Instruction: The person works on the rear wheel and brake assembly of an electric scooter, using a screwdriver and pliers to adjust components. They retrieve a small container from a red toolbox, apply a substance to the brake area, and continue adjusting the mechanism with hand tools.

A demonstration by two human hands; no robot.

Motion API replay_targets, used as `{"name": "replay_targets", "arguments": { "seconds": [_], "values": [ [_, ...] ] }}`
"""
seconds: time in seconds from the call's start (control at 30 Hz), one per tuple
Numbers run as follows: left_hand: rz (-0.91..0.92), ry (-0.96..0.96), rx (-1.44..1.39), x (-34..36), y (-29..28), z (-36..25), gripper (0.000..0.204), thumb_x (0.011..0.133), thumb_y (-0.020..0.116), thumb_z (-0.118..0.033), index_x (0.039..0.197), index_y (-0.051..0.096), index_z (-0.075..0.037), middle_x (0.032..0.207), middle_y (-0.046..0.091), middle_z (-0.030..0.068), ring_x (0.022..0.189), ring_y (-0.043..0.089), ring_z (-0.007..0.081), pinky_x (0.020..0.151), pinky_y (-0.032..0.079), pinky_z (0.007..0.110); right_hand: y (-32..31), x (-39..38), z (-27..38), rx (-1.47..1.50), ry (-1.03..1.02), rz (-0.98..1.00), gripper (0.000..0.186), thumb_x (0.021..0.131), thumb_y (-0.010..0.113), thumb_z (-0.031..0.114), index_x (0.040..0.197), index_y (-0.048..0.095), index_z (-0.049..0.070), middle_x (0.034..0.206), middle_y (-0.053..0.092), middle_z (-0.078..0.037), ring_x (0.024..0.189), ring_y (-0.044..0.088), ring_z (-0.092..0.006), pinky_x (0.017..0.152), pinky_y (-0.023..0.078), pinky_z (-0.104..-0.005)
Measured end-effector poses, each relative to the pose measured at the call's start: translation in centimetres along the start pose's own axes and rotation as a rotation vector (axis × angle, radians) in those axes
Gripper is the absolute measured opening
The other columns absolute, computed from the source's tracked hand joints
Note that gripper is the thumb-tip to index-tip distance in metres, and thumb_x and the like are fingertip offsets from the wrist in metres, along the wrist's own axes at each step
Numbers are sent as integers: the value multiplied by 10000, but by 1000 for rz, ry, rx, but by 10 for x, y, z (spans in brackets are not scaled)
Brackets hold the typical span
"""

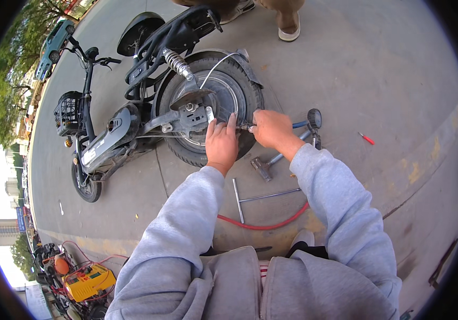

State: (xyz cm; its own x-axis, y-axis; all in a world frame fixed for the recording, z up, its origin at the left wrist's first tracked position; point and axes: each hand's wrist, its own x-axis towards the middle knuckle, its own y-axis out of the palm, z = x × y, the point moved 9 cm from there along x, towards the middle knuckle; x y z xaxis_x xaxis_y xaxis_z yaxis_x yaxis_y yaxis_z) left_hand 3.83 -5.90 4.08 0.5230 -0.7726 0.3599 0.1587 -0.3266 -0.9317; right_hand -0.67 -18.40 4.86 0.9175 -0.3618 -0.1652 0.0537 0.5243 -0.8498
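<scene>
A grey electric scooter stands with its rear wheel in front of me. My left hand lies over the lower part of that wheel's hub, fingers stretched toward the axle plate. What its thumb touches is hidden. Just to the right, my right hand is closed around a small metal hose fitting at the tyre's edge. From behind that hand a blue hose runs to a round black gauge.
A hammer, a T-handle wrench and a red hose lie on the pavement before me. Farther right is a red screwdriver. A yellow machine sits at lower left. Another person's shoe is beyond the wheel.
</scene>
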Motion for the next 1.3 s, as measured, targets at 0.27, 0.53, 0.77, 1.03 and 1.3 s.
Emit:
{"name": "replay_targets", "arguments": {
  "seconds": [0.27, 0.53, 0.77, 1.03, 1.3],
  "values": [
    [-51, -166, -65, 7, -4, -2, 227, 849, 671, -274, 929, 728, -70, 842, 700, 92, 930, 644, 247, 1084, 339, 439, 6, -118, -70, 667, -305, 491, 310, 802, 728, 229, 1062, 694, 65, 990, 685, -173, 955, 660, -316, 830, 509, -419],
    [112, -336, 11, 17, 7, -2, 184, 850, 664, -262, 866, 754, -102, 834, 697, 104, 905, 637, 263, 1093, 328, 442, -8, -147, -431, -416, 595, -456, 379, 881, 625, 144, 1258, 599, 147, 1287, 568, -162, 1094, 581, -374, 926, 491, -441],
    [108, -294, 13, 15, 3, -2, 139, 856, 638, -167, 895, 755, -104, 845, 702, 77, 907, 636, 243, 1103, 333, 448, 10, -137, -456, -210, 724, -444, 173, 909, 629, 182, 1048, 603, 81, 1030, 645, -135, 932, 627, -356, 800, 512, -455],
    [-226, -333, -39, -47, -41, 14, 551, 830, 657, -115, 1361, 518, -59, 1362, 521, 184, 1260, 465, 362, 1112, 286, 483, 11, -54, -140, 735, -179, -308, 185, 888, 641, 119, 1041, 613, 20, 959, 666, -137, 872, 639, -267, 776, 494, -354],
    [-543, -1943, -1569, -191, 68, 127, 802, 884, 681, -486, 1469, 358, -44, 1500, 344, 211, 1425, 254, 403, 1172, 221, 552, 19, -24, -13, 438, -198, -292, 110, 872, 613, 122, 974, 614, 80, 895, 604, -131, 867, 606, -354, 730, 494, -455]
  ]
}}
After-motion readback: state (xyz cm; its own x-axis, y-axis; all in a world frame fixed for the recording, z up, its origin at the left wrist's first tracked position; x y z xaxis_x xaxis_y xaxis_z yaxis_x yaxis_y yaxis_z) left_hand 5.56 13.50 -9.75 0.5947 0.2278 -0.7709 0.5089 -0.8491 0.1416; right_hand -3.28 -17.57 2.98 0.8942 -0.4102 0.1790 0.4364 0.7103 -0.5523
